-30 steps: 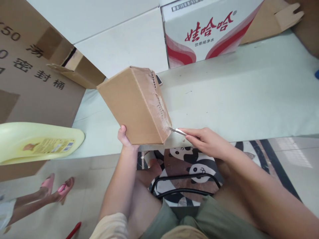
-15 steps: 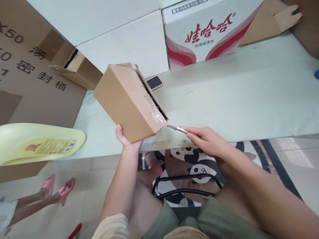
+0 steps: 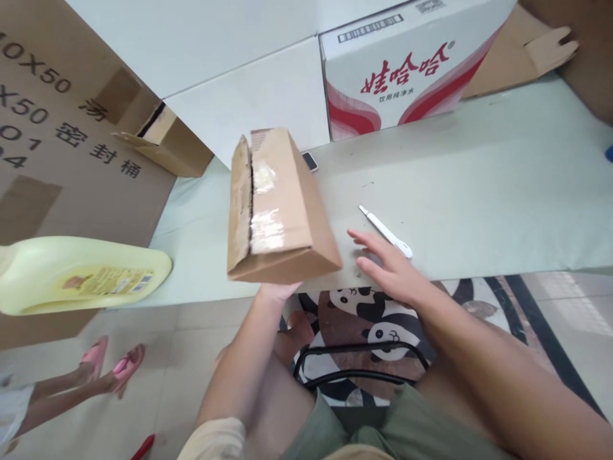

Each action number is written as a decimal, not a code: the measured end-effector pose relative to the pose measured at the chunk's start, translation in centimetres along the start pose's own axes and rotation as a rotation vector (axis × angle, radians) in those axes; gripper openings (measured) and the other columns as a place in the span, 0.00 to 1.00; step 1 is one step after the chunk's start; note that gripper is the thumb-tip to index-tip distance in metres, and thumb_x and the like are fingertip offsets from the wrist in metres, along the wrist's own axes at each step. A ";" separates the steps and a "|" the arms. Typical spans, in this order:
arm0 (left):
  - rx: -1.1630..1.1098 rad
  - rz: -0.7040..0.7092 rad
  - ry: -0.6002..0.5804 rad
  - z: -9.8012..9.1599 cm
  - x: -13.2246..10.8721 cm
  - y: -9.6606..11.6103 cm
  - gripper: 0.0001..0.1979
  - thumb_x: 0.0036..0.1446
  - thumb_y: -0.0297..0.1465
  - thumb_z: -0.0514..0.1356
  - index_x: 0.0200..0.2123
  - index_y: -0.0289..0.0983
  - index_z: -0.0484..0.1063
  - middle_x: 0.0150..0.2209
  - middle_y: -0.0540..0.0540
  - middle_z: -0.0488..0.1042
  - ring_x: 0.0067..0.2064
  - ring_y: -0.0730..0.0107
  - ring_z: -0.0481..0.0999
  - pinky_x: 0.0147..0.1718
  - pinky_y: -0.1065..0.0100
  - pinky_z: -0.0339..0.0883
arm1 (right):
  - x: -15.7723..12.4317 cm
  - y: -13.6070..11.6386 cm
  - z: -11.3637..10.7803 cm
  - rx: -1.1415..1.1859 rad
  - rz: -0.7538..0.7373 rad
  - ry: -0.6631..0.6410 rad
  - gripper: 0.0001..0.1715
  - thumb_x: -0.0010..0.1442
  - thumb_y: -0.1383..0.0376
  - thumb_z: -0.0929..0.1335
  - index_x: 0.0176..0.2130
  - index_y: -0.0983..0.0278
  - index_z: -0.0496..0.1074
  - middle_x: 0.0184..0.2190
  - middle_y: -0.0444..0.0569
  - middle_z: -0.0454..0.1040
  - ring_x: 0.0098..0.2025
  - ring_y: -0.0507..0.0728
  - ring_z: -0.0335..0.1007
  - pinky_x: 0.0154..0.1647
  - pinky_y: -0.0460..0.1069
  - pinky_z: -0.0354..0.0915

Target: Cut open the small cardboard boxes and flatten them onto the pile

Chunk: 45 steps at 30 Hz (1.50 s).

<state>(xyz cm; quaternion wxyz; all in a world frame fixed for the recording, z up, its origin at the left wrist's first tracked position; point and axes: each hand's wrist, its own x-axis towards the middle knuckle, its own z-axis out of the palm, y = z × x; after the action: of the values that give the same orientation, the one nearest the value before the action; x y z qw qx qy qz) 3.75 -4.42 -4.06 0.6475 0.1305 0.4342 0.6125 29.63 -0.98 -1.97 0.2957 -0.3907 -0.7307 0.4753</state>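
Observation:
A brown cardboard box (image 3: pixel 282 211) is held tilted over the near edge of the table. Its taped side has a dark slit along the flap, and shiny clear tape catches the light. My left hand (image 3: pixel 278 291) grips it from below, the fingers mostly hidden behind the box. Just right of the box, my right hand (image 3: pixel 387 262) is open with nothing in it, fingers apart. Beyond its fingers a white-handled craft knife (image 3: pixel 385 231) lies on the pale green tabletop (image 3: pixel 502 191), its blade pointing up and left.
A phone (image 3: pixel 310 161) lies partly behind the box. White cartons, one with red print (image 3: pixel 407 83), stand along the back. At left are a large cardboard carton (image 3: pixel 76 185) and a yellow bottle (image 3: pixel 96 275). Below is a panda-patterned mat (image 3: pixel 354 306); a person's pink slippers (image 3: pixel 127 361) show lower left.
The craft knife has left my right hand and now lies on the table; that hand has opened. My left hand has turned the box and shifted it right, bringing the taped slit to face me.

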 end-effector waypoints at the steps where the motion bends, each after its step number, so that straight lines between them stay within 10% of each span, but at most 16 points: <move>1: 0.046 0.039 0.019 0.2 0.0 -0.5 0.19 0.56 0.46 0.66 0.47 0.42 0.79 0.48 0.42 0.82 0.54 0.50 0.78 0.51 0.52 0.75 | -0.2 -0.3 0.2 0.133 0.007 -0.054 0.36 0.68 0.48 0.63 0.70 0.55 0.58 0.68 0.57 0.63 0.66 0.68 0.64 0.63 0.66 0.65; 12: 0.218 0.520 0.051 1.4 -1.7 3.9 0.34 0.42 0.51 0.71 0.54 0.50 0.76 0.62 0.47 0.72 0.66 0.48 0.67 0.56 0.55 0.70 | 0.0 0.0 0.5 0.535 0.096 0.101 0.40 0.63 0.48 0.68 0.69 0.45 0.53 0.74 0.50 0.51 0.66 0.66 0.66 0.65 0.65 0.66; 18: 0.415 0.400 0.243 -0.3 -0.2 3.2 0.24 0.40 0.32 0.74 0.44 0.45 0.79 0.51 0.46 0.80 0.54 0.58 0.78 0.45 0.66 0.75 | 0.6 0.5 1.3 0.244 0.282 0.110 0.39 0.59 0.60 0.69 0.67 0.58 0.59 0.62 0.59 0.70 0.65 0.68 0.67 0.66 0.68 0.63; 23: 0.619 0.216 0.140 -1.0 0.2 2.3 0.20 0.39 0.33 0.74 0.39 0.38 0.79 0.41 0.43 0.82 0.50 0.51 0.80 0.44 0.57 0.77 | 0.9 0.0 1.2 -0.010 0.091 0.155 0.38 0.56 0.59 0.70 0.64 0.60 0.64 0.63 0.57 0.70 0.66 0.70 0.65 0.65 0.66 0.63; 31: 0.357 0.177 0.094 -0.5 0.0 2.0 0.34 0.40 0.53 0.73 0.48 0.41 0.77 0.56 0.41 0.78 0.64 0.42 0.69 0.57 0.51 0.71 | 1.2 1.0 0.8 -0.056 0.057 0.285 0.28 0.63 0.49 0.65 0.57 0.59 0.71 0.62 0.58 0.67 0.66 0.69 0.61 0.67 0.67 0.59; 37: 0.292 0.136 -0.067 -1.5 -0.8 2.0 0.33 0.40 0.50 0.74 0.50 0.45 0.78 0.53 0.41 0.79 0.63 0.39 0.70 0.56 0.47 0.71 | 0.1 1.2 0.4 -0.130 -0.176 0.216 0.36 0.59 0.49 0.71 0.62 0.58 0.66 0.65 0.59 0.64 0.70 0.73 0.53 0.71 0.71 0.50; 45: 0.480 0.251 -0.123 -1.7 -0.2 1.9 0.29 0.33 0.32 0.77 0.43 0.38 0.80 0.43 0.39 0.81 0.50 0.44 0.78 0.56 0.45 0.69 | 0.8 1.7 0.5 -0.170 0.028 0.333 0.41 0.49 0.42 0.75 0.55 0.61 0.70 0.54 0.63 0.73 0.66 0.78 0.60 0.67 0.77 0.50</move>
<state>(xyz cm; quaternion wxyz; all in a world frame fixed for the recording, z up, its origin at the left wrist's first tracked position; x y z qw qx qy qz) 1.23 -4.81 -3.63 0.5423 0.3698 0.5071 0.5585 29.28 -0.18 -3.66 0.3719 -0.4975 -0.7038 0.3447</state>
